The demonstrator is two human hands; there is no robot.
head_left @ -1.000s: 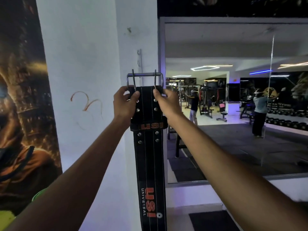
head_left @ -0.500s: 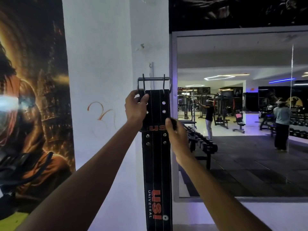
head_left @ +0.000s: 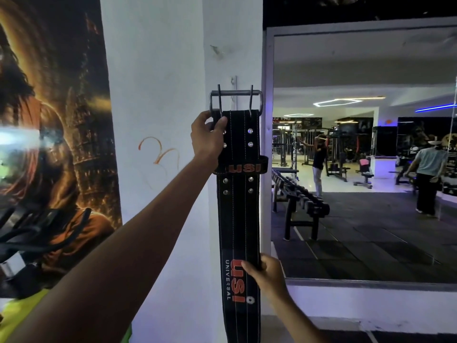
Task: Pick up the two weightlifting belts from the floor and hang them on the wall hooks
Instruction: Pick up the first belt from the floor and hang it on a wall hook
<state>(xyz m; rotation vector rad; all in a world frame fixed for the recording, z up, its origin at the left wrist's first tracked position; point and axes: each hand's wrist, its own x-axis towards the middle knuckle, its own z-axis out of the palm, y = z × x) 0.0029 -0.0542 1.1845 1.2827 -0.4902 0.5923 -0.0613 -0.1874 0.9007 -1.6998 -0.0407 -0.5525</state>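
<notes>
A black weightlifting belt [head_left: 238,214] with red USI lettering hangs straight down in front of a white pillar. Its steel buckle [head_left: 236,100] sits at the top, level with a thin metal wall hook [head_left: 234,81] on the pillar face; whether the buckle rests on the hook I cannot tell. My left hand [head_left: 207,138] grips the belt's top left edge just under the buckle. My right hand [head_left: 265,272] pinches the belt's right edge low down, beside the logo. A second belt is not in view.
The white pillar [head_left: 173,95] stands between a dark poster [head_left: 54,144] at left and a large wall mirror [head_left: 366,157] at right. The mirror reflects a dumbbell rack [head_left: 301,201], machines and people. A black strap with a buckle [head_left: 14,258] hangs at far left.
My right hand has slid down from the belt's upper part to its lower right edge. My left hand stays at the top by the buckle. The view has shifted left and closer.
</notes>
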